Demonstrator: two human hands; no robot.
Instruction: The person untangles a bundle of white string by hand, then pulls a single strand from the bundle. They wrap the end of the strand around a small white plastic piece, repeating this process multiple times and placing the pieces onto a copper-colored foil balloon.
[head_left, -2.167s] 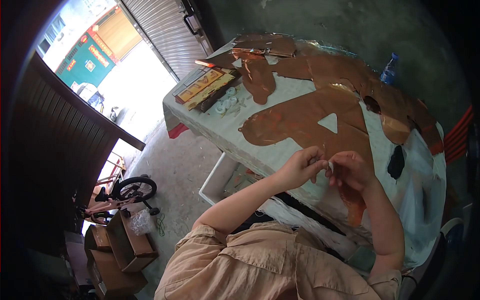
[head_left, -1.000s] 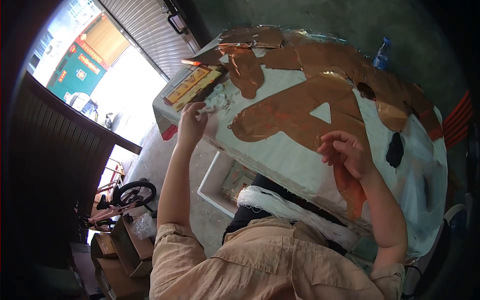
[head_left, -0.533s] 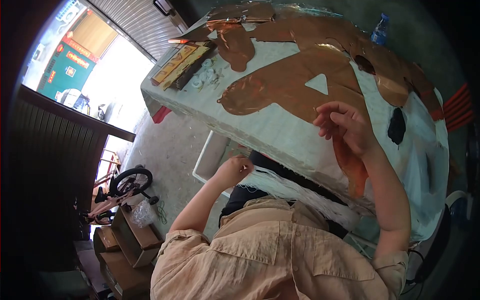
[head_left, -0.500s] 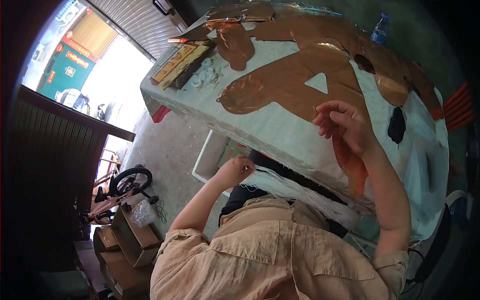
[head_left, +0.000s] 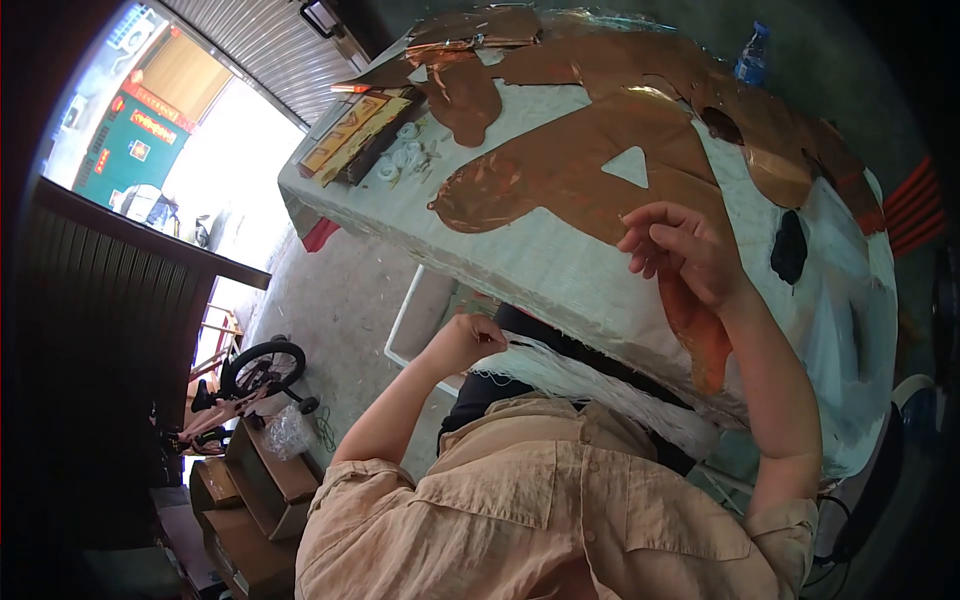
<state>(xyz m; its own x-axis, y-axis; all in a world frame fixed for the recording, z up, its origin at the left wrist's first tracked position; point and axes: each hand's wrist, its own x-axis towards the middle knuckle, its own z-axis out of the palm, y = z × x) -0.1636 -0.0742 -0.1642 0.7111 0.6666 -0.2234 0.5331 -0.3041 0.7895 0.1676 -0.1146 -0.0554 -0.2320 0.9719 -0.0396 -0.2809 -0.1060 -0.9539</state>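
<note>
My left hand (head_left: 462, 340) is down below the table edge, its fingers pinched on the end of a bundle of white threads (head_left: 590, 385) that lies across my lap. At the near edge of the table my right hand (head_left: 682, 255) rests on a large copper foil sheet (head_left: 560, 170), fingers loosely curled and apart, with nothing seen in them. The foil has a triangular hole (head_left: 630, 166) and lies on a white table cover (head_left: 540, 265). A strip of foil (head_left: 700, 335) hangs over the edge below my right wrist.
Small white tape rolls (head_left: 400, 155) and flat gold-and-red boxes (head_left: 350, 130) sit at the table's far left. A water bottle (head_left: 752, 55) stands at the back. A white bin (head_left: 420, 320) is under the table. A small bicycle (head_left: 250, 375) and cardboard boxes (head_left: 265, 470) are on the floor to the left.
My left hand left the tape rolls at the table's far left and came down to my lap, pinching the white threads. My right hand stayed on the foil.
</note>
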